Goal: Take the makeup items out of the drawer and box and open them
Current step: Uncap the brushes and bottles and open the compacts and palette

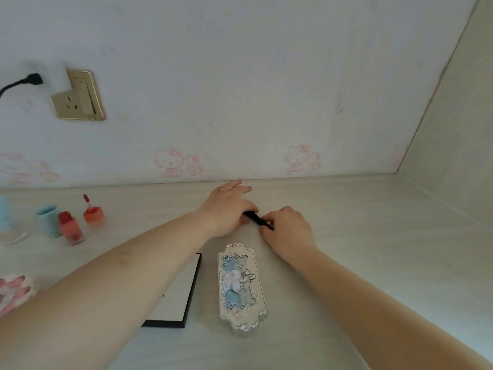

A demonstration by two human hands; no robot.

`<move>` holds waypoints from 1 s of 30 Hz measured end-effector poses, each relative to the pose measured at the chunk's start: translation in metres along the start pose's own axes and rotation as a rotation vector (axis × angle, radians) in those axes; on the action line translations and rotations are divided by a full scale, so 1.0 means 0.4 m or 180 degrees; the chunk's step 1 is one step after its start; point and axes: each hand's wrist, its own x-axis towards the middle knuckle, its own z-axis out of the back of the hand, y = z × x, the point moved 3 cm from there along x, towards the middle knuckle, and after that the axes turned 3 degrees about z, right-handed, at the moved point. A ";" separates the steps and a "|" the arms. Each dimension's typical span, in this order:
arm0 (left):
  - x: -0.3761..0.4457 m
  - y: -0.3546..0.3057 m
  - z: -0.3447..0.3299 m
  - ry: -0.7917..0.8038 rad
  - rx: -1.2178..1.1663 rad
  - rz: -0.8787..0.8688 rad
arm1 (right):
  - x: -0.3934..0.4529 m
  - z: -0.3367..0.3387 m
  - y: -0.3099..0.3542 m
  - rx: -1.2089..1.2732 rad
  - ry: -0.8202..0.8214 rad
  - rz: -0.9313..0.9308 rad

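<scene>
Gripping a thin black stick [258, 219], perhaps a makeup pencil, the left hand [226, 212] and right hand [286, 227] pinch opposite ends above the desk [373, 236], beyond an ornate silver case [241, 285].

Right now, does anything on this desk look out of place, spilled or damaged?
Nothing spilled or damaged. The lip gloss bottle stands uncapped at the left, its applicator cap parked upright beside it. Both hands, left hand and right hand, hold a slim black pencil above the closed ornate palette.
</scene>
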 end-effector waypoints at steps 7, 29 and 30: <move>-0.045 -0.014 0.048 -0.0264 -0.0007 -0.0088 | -0.035 0.028 -0.010 0.0706 -0.0267 0.0065; -0.863 0.130 0.299 -0.0894 -0.2518 0.0975 | -0.488 0.022 0.457 0.2873 0.0428 0.0796; -0.899 0.145 0.293 -0.0887 -0.2458 0.1042 | -0.505 0.006 0.483 0.2799 0.0489 0.0847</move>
